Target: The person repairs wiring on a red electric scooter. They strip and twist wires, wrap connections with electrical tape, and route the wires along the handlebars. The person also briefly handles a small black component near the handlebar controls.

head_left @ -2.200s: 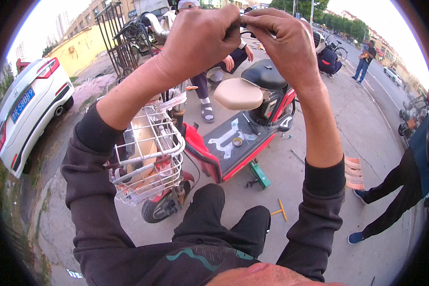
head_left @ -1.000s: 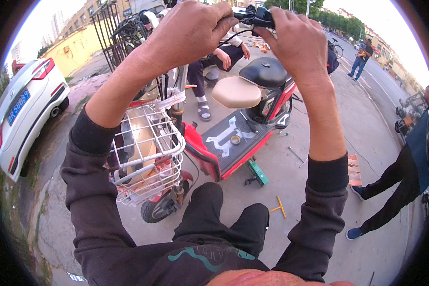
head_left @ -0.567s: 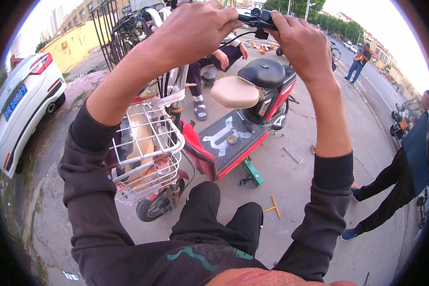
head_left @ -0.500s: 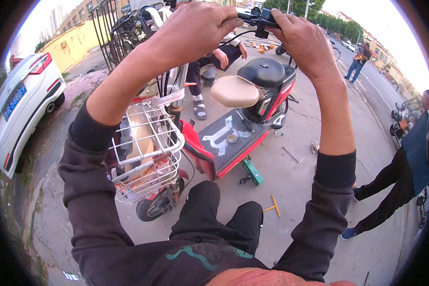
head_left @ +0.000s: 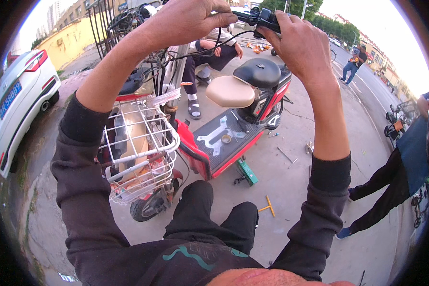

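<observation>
At the top of the view, both hands are raised on a black handlebar (head_left: 252, 18) with a switch and cables. My left hand (head_left: 188, 21) is closed round its left part, thumb along the bar; its fingertips are partly hidden. On the right, my right hand (head_left: 298, 45) grips the dark control block, its fingers bent over it. Below stands a red electric scooter with a black saddle (head_left: 258, 72) and a beige seat (head_left: 229, 91). Its footboard (head_left: 207, 155) carries a roll of tape (head_left: 226, 138) and a silvery bracket-shaped piece (head_left: 213, 140). A white wire basket (head_left: 145, 164) hangs at the front.
A green box (head_left: 248, 171), a yellow T-handle tool (head_left: 269, 206) and a metal rod (head_left: 286, 155) lie on the pavement. Behind the scooter a person sits (head_left: 209, 55). Another person's legs (head_left: 381, 190) are at the right. A white car (head_left: 26, 105) stands left.
The view has shifted slightly, so the scooter and ground things sit a little further left. My left hand is slightly higher and further left in the picture. Both hands keep hold of the handlebar.
</observation>
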A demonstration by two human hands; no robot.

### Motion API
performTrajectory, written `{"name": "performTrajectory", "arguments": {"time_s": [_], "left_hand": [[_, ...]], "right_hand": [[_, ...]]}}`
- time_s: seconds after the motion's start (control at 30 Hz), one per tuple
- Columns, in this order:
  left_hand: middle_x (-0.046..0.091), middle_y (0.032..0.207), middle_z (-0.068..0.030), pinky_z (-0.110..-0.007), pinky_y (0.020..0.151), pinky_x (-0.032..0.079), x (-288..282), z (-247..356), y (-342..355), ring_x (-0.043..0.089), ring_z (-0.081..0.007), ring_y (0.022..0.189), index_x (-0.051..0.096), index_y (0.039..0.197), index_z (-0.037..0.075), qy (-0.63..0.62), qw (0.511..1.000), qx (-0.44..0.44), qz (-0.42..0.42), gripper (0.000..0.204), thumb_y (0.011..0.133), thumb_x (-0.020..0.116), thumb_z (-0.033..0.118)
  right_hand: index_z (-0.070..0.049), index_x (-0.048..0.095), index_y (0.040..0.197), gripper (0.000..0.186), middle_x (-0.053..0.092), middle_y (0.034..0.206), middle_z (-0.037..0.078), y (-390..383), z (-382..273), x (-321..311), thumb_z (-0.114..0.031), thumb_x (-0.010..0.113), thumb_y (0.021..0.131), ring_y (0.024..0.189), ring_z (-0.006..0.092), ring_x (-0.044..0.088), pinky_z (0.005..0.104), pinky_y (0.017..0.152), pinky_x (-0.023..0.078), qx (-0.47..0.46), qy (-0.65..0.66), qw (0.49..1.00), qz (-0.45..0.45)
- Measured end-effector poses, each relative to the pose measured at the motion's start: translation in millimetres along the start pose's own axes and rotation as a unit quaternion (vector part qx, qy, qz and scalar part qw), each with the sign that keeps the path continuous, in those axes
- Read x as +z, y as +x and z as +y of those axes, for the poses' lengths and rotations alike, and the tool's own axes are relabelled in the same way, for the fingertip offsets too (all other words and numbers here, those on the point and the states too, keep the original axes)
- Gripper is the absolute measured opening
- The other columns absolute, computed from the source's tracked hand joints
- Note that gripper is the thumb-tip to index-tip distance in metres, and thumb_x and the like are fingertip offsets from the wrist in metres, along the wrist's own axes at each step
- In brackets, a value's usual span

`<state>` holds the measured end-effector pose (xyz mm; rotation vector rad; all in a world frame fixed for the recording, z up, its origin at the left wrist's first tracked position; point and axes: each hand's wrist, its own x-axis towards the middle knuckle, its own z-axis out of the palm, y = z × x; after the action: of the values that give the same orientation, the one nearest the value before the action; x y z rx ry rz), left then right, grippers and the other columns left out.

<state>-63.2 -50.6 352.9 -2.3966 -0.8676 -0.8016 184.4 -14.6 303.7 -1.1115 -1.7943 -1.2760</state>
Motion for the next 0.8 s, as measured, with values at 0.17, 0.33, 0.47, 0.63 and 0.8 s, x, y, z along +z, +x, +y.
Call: {"name": "performTrajectory", "arguments": {"time_s": [0.17, 0.33, 0.47, 0.63, 0.8], "left_hand": [[0.069, 0.121, -0.0208, -0.046, 0.087, 0.054, 2, -8, 5, 0.067, -0.038, 0.103, 0.072, 0.094, 0.001, 0.011, 0.999, 0.038, 0.008, 0.026, 0.1, 0.064, 0.025], [0.074, 0.112, -0.022, -0.043, 0.085, 0.058, -1, -5, 8, 0.073, -0.0375, 0.096, 0.074, 0.089, -0.001, -0.021, 0.999, -0.001, -0.033, 0.022, 0.096, 0.067, 0.018], [0.075, 0.109, -0.021, -0.042, 0.08, 0.058, 2, -17, 3, 0.073, -0.038, 0.086, 0.074, 0.087, -0.002, -0.04, 0.997, 0.069, 0.02, 0.019, 0.094, 0.068, 0.015], [0.075, 0.116, -0.0175, -0.041, 0.083, 0.059, 1, -18, 8, 0.075, -0.0325, 0.089, 0.076, 0.09, 0.001, -0.038, 0.999, 0.013, -0.025, 0.02, 0.096, 0.067, 0.018], [0.073, 0.124, -0.0149, -0.039, 0.092, 0.057, -9, -29, 11, 0.073, -0.0289, 0.105, 0.078, 0.093, 0.0, -0.074, 0.996, 0.025, -0.053, 0.023, 0.098, 0.067, 0.02]], "right_hand": [[-0.008, 0.07, 0.096, 0.058, 0.074, 0.083, 0.01, 5, 13, 14, -0.066, 0.071, 0.087, 0.073, 0.0275, 0.075, 0.0382, 0.06, 0.059, -0.003, 0.009, 1.0, 0.015], [-0.007, 0.07, 0.09, 0.065, 0.074, 0.076, 0.01, 6, 19, 25, -0.072, 0.067, 0.086, 0.069, 0.0256, 0.076, 0.0372, 0.06, 0.061, -0.002, 0.021, 1.0, 0.017], [-0.007, 0.07, 0.09, 0.062, 0.073, 0.072, 0.01, 9, 15, 23, -0.068, 0.072, 0.085, 0.063, 0.0265, 0.074, 0.0385, 0.058, 0.059, 0.009, 0.007, 1.0, -0.022], [-0.005, 0.07, 0.091, 0.064, 0.073, 0.075, 0.011, 8, 19, 18, -0.069, 0.07, 0.087, 0.066, 0.0286, 0.074, 0.0396, 0.059, 0.059, 0.022, 0.032, 0.999, -0.034], [-0.004, 0.069, 0.111, 0.06, 0.074, 0.094, 0.017, -1, 6, 5, -0.06, 0.069, 0.091, 0.087, 0.0308, 0.074, 0.0425, 0.075, 0.059, 0.054, 0.028, 0.998, -0.017]]}}
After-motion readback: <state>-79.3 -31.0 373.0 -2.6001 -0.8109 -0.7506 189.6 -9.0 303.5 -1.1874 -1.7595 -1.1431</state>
